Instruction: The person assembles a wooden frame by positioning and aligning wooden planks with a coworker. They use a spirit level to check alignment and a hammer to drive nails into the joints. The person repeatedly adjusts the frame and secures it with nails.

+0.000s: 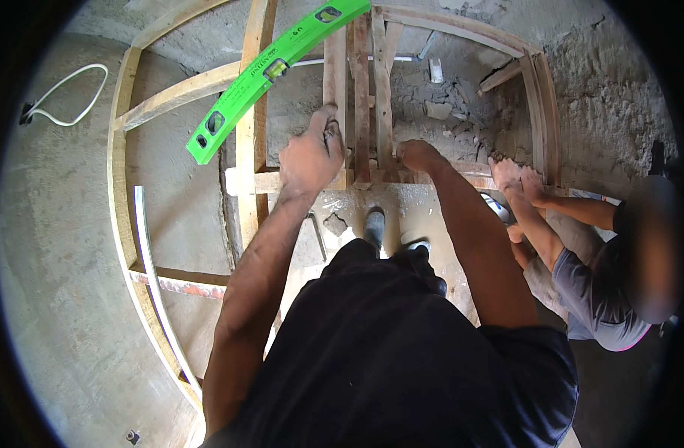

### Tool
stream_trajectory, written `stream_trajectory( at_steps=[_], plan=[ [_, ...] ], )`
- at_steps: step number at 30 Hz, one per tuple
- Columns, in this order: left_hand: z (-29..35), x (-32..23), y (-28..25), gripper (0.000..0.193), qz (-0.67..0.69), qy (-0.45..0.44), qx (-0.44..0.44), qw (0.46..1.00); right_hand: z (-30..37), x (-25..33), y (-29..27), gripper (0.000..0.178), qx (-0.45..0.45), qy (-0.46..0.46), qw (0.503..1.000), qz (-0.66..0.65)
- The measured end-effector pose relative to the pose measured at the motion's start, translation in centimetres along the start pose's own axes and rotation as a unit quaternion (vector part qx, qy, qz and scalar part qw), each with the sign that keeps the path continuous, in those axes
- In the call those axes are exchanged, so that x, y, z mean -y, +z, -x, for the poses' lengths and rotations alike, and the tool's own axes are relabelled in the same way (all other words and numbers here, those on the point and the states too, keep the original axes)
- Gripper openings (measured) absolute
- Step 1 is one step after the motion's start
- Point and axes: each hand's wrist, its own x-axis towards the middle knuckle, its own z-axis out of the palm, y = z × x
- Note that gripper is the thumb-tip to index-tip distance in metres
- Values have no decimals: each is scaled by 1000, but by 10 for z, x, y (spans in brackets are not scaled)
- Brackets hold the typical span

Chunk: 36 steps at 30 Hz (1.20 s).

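Observation:
My left hand (312, 155) is closed on a wooden upright (335, 67) of a timber frame, the thumb side lying along its face. A little to the right, my right hand (419, 157) is also closed, resting on the frame where a second upright (383, 89) meets the cross rail (461, 176); its fingertips are hidden. A bright green spirit level (278, 71) lies slanted across the frame's upper left, apart from both hands. Its vials show along its length.
At right a crouching co-worker (595, 291) has both hands (515, 175) on the rail's right end. A white cable loop (103, 86) sticks out of the concrete wall at left. A pale strip (151, 261) leans on the frame. Rubble (439, 110) lies behind the frame.

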Motion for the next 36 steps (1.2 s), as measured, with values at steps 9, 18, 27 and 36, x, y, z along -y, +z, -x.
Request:
stream_trajectory(
  at_steps=[9, 18, 27, 36],
  plan=[
    [-2, -4, -3, 40, 7, -1, 13, 1000, -14, -2, -7, 35, 42, 3, 999, -26],
    [-3, 0, 1, 38, 6, 18, -10, 1000, -12, 8, -19, 40, 86, 112, 984, -107],
    [-4, -1, -1, 39, 10, 12, 14, 1000, -22, 2, -16, 33, 106, 42, 993, -14],
    [-7, 8, 8, 39, 11, 40, -26, 999, -7, 5, -16, 27, 65, 89, 982, -154]
  ],
)
